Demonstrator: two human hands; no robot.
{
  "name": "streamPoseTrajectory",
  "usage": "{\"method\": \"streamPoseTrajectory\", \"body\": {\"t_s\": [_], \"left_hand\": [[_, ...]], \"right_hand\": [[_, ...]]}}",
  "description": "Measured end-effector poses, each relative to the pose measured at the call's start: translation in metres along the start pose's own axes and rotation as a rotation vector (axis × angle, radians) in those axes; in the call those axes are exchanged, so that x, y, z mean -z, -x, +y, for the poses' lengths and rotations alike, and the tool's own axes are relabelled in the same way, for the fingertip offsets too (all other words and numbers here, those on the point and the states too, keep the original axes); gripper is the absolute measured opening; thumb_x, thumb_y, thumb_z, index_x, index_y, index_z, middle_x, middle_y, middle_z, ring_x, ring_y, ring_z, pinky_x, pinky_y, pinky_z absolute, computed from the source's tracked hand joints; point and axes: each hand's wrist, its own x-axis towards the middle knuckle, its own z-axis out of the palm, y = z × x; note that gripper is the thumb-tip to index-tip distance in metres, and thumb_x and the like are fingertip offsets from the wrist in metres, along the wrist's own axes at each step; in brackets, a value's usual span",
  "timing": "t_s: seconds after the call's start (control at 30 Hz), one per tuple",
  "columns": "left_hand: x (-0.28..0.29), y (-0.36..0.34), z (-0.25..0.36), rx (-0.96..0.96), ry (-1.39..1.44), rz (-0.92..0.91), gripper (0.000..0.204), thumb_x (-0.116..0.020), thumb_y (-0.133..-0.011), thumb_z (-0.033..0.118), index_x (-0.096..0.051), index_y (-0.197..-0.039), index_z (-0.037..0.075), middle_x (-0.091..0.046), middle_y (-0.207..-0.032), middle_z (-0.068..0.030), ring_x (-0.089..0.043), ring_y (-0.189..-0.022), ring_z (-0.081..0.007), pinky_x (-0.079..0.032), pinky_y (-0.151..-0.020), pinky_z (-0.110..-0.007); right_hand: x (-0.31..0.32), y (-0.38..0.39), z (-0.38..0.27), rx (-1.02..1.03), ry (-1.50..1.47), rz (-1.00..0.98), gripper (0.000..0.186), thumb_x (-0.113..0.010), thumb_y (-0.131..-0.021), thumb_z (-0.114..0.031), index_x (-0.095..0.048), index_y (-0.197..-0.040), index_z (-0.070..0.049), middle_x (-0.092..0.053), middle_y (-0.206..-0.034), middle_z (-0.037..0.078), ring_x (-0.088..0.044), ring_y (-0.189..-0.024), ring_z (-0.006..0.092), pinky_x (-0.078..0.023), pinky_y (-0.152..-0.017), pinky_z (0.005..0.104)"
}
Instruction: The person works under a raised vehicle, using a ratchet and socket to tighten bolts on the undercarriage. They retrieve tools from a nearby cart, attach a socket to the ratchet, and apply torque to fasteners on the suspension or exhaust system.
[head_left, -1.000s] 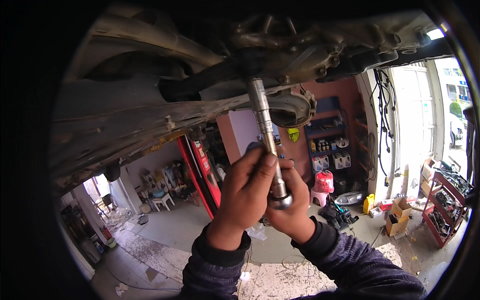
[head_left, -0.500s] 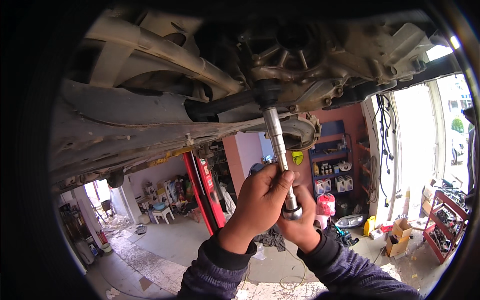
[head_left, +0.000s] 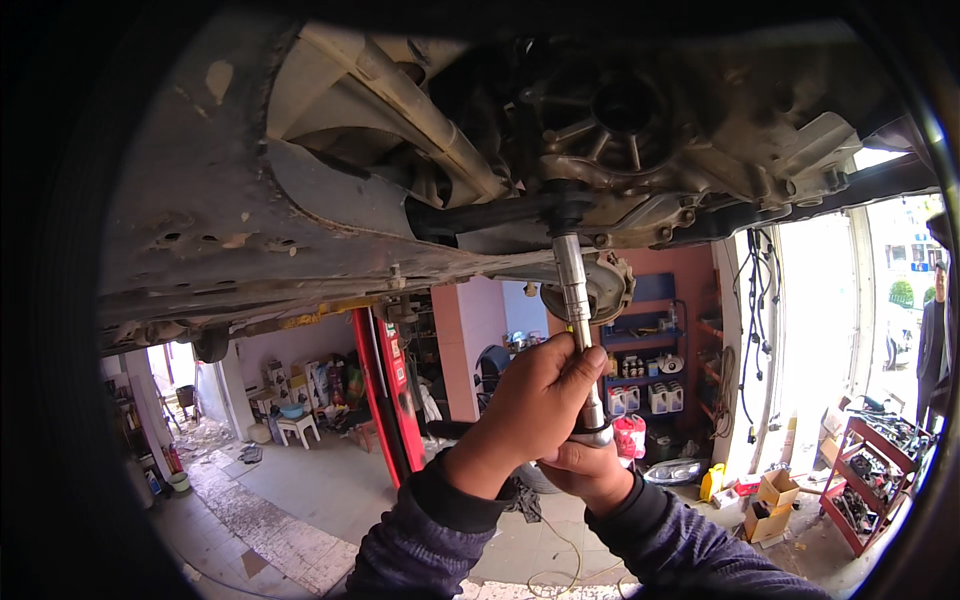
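Overhead is the dirty underside of a raised car (head_left: 330,245). A silver socket extension (head_left: 572,280) points up, its top end meeting a dark round mount (head_left: 565,208) below the ribbed metal housing (head_left: 610,135). My left hand (head_left: 530,400) is closed round the lower part of the extension, thumb along its side. Just below, my right hand (head_left: 592,472) grips at the round ratchet head (head_left: 592,437), its thumb across the underside. A black handle-like bar (head_left: 450,428) sticks out left behind my left wrist; its join to the ratchet is hidden.
A red lift post (head_left: 385,390) stands left of my arms. Behind are a blue shelf (head_left: 645,345) with bottles, a red tool cart (head_left: 868,480), cardboard boxes (head_left: 770,505) and a white stool (head_left: 298,430). Black cables (head_left: 755,310) hang by the window. A cord (head_left: 570,560) lies on the floor.
My right hand has slid down from beside the extension to below the ratchet head. The black bar now shows at the left. My view has shifted, so the car appears further right and lower.
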Motion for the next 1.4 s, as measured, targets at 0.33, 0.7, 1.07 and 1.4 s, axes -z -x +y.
{"method": "streamPoseTrajectory", "body": {"t_s": [0.33, 0.7, 1.07, 1.4], "left_hand": [[0.002, -0.002, 0.001, -0.010, -0.068, 0.028, 0.030, -0.068, -0.114, 0.029, -0.074, -0.110, 0.000, -0.078, -0.096, -0.0039, -0.069, -0.086, -0.0083, -0.056, -0.076, -0.028], [0.005, -0.005, 0.003, -0.098, -0.140, 0.004, 0.030, -0.065, -0.115, 0.029, -0.073, -0.112, 0.000, -0.079, -0.099, -0.0035, -0.072, -0.089, -0.0104, -0.058, -0.081, -0.028], [0.009, -0.003, -0.002, -0.010, -0.006, 0.010, 0.035, -0.062, -0.117, 0.030, -0.074, -0.114, -0.002, -0.080, -0.104, -0.0053, -0.072, -0.094, -0.0103, -0.059, -0.088, -0.029], [0.007, -0.005, 0.001, -0.025, -0.047, 0.090, 0.031, -0.066, -0.114, 0.028, -0.075, -0.106, -0.001, -0.081, -0.096, -0.0061, -0.073, -0.088, -0.0113, -0.058, -0.083, -0.029]], "right_hand": [[0.006, -0.005, -0.012, 0.289, 0.871, 0.185, 0.026, -0.087, -0.086, -0.003, -0.066, -0.100, -0.007, -0.070, -0.096, 0.003, -0.066, -0.089, 0.0116, -0.052, -0.078, 0.0311], [0.007, -0.006, -0.027, 0.424, 1.116, 0.144, 0.026, -0.085, -0.081, 0.000, -0.064, -0.095, -0.007, -0.067, -0.090, 0.003, -0.062, -0.079, 0.0137, -0.048, -0.071, 0.0303], [0.008, -0.014, -0.017, 0.670, 1.407, 0.190, 0.024, -0.075, -0.074, 0.003, -0.058, -0.087, -0.008, -0.060, -0.081, 0.006, -0.059, -0.076, 0.0312, -0.046, -0.076, 0.0458], [0.006, -0.014, -0.038, 0.742, 1.888, 0.203, 0.025, -0.077, -0.070, -0.010, -0.055, -0.081, -0.010, -0.062, -0.078, 0.010, -0.063, -0.074, 0.0370, -0.041, -0.068, 0.0519]]}}
